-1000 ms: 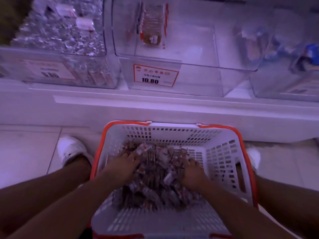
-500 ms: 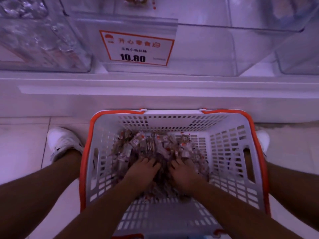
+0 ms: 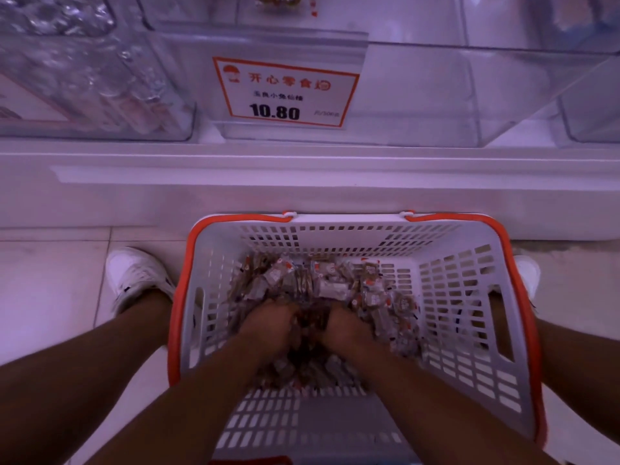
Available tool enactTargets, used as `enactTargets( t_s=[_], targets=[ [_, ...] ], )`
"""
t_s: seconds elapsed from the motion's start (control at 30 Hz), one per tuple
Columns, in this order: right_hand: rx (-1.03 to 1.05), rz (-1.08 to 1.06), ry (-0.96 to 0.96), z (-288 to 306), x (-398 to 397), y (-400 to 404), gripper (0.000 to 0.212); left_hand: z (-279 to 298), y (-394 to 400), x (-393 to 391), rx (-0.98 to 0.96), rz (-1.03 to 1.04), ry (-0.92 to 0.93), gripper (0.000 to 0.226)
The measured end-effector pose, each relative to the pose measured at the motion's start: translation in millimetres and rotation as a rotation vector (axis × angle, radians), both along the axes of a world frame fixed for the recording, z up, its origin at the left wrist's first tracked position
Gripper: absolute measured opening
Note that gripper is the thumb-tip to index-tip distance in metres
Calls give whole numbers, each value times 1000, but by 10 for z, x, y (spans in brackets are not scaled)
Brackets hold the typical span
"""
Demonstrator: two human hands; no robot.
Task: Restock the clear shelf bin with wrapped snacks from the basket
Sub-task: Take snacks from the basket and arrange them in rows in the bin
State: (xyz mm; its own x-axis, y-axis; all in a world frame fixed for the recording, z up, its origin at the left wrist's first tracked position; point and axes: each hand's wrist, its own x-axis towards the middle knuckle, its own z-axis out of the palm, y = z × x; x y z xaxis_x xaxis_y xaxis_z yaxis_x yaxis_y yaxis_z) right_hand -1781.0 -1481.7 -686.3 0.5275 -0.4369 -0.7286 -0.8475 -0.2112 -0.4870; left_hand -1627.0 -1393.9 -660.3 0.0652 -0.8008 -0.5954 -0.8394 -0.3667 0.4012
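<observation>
Item: white basket (image 3: 469,313), orange rim, slotted walls; stands on the floor at 6 o'clock, between the person's knees, against the shelf base.

Contents: wrapped snacks (image 3: 335,283), small clear and brown packets, heaped loosely from the middle toward the far wall; the near part of the basket floor is bare.

Left hand (image 3: 271,322): sunk in the heap at centre, fingers curled under and gathering a bunch of packets. Right hand (image 3: 342,325): just beside it at 3 o'clock, fingers likewise curled into the packets. The two hands nearly meet, scooping one shared load.

Destination: clear shelf bin (image 3: 419,95) at 12 o'clock, on the shelf above the basket; it bears a price label (image 3: 285,90) reading 10.80. It looks almost empty, with one packet glimpsed at the top edge.

Neighbours: a bin of foil-wrapped goods (image 3: 84,62) at 10 o'clock; another clear bin at 2 o'clock.

Risks, judged:
- Slick, loose wrappers; an overfull double scoop may shed packets during the lift, onto the floor or back through the hands.
- The bin's front wall stands high; a low carry could knock the load against its lip.
- Drift sideways could drop stock into a neighbouring bin.
</observation>
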Motion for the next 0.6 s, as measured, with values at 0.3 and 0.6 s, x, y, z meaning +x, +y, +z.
enactTargets(
  t_s=[0.3,0.6],
  targets=[
    [95,-274,-15,177,73,-147,30,177,-63,138,-52,149,-25,31],
    [656,-588,-476,1683,183,-853,36,1385,-604,308,-12,765,735,23]
  ],
)
